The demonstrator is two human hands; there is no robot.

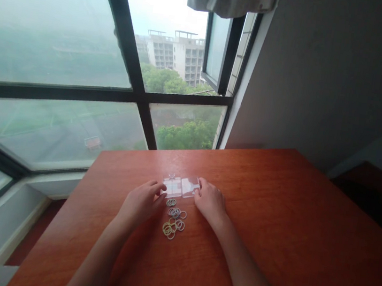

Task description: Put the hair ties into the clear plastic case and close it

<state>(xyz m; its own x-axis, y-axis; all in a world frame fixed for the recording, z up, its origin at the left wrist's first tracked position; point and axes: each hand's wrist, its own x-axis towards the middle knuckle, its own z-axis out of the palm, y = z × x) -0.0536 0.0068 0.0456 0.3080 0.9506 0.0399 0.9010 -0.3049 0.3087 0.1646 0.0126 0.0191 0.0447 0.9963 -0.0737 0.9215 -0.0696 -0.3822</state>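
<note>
A small clear plastic box (182,186) lies opened flat on the brown wooden table (291,214). My left hand (142,201) holds its left edge, fingers curled around it. My right hand (210,200) grips the box's right edge with bent fingers. Between my wrists, just nearer than the box, lies a loose pile of several small hair ties (173,218), yellow, white and pale purple. No hair tie is in either hand.
A large window with dark frames (137,93) runs along the table's far left side, showing trees and buildings outside. A grey wall stands at the right. A dark piece of furniture (376,188) sits beyond the table's right edge.
</note>
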